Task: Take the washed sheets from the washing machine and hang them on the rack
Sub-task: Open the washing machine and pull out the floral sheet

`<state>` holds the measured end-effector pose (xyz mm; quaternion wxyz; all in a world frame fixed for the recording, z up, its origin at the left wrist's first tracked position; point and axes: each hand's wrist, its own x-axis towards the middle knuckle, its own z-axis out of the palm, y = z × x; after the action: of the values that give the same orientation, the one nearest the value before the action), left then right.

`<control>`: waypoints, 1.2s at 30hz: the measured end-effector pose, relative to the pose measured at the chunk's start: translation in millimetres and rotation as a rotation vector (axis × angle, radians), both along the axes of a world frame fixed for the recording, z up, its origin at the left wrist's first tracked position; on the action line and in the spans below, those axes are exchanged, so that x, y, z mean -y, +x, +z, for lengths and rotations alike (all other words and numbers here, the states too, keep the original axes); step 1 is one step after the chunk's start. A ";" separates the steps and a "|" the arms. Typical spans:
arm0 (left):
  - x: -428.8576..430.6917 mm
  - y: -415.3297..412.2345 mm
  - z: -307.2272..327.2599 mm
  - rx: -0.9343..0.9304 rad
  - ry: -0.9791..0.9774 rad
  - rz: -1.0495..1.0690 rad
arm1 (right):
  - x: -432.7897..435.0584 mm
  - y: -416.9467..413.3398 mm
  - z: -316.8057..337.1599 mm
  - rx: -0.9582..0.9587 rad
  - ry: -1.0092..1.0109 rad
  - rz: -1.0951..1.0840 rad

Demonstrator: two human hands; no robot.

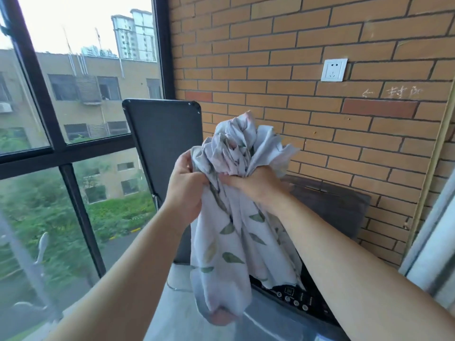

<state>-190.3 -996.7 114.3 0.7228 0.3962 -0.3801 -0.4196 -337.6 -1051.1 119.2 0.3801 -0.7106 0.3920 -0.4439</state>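
Both hands were raised at chest height over the washing machine (295, 300); the sheet (234, 217) (pale, printed with green leaves) hung bunched between them, its lower end drooping beside the control panel (294, 297); left hand (186, 190) gripped a fold at the sheet's left edge, fingers curled into the cloth; right hand (256, 182) clutched the gathered top, crumpled fabric rising above the fist; brick wall (320, 45) with a white socket (334, 69) stood behind; window (61, 148) at left.
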 end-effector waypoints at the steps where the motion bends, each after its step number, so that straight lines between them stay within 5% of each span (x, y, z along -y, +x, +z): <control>1: -1.4 -2.3 6.2 0.036 0.004 0.024 | -0.6 0.0 -2.5 -0.058 0.003 0.068; 6: -8.5 -15.9 31.9 0.069 -0.017 0.111 | -3.1 2.0 -12.6 -0.394 0.030 0.309; 14: -19.6 -21.0 58.1 0.121 0.008 0.101 | 7.6 28.8 -26.1 -0.130 0.035 0.075; 18: -41.3 12.9 -1.2 0.335 0.161 0.262 | 13.8 30.9 -12.1 -0.194 -0.089 0.067; 22: -59.8 -16.1 -86.3 0.424 0.380 0.058 | -1.5 48.0 25.8 -0.097 -0.158 0.141; 26: -37.3 -61.6 -101.5 0.303 0.416 0.231 | -46.1 86.5 58.1 -0.106 -0.203 0.383; 30: -19.1 -54.1 -84.0 0.035 0.375 0.389 | -58.3 107.3 59.4 -0.406 -0.160 0.604; 36: -28.1 -43.0 -90.8 -0.256 0.277 0.254 | 5.9 50.3 42.1 -0.588 0.049 0.857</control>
<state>-233.3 -968.6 23.4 0.7509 0.4797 -0.1710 -0.4205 -287.3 -1057.0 161.3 0.4181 -0.8928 0.1664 -0.0206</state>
